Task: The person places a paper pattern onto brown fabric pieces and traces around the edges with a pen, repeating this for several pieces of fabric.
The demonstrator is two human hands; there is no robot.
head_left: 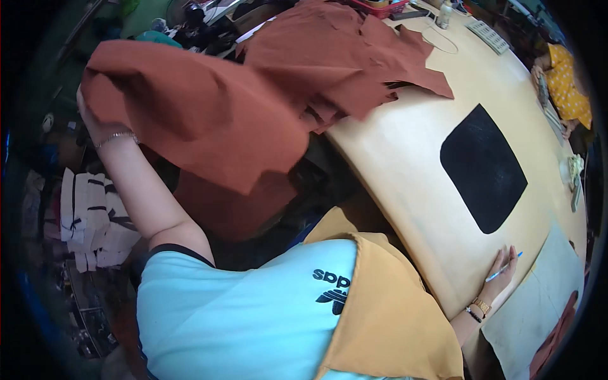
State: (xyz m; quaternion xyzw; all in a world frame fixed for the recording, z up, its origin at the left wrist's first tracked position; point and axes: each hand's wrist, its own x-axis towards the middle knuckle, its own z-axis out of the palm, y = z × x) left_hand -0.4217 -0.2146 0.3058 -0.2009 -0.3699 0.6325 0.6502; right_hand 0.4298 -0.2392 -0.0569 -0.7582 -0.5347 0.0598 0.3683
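A large reddish-brown sheet, leather-like (209,114), is lifted at the far left by my left hand (85,107). That hand grips the sheet's edge, and its fingers are mostly hidden behind the folds. On the table (405,158), my right hand (501,269) rests with a thin blue-and-white pen (497,275) held between its fingers. A black flat panel with rounded corners (484,171) lies just beyond the right hand. More reddish-brown material (316,50) is heaped across the table's far left end. A tan piece (399,310) drapes over my front.
A pale grey-green sheet (538,291) hangs over the near right table edge. At the table's right side is another person in yellow dotted clothing (568,82). A calculator-like keypad (487,37) and a small bottle (444,14) stand far back. White bundles (95,215) are stacked at left.
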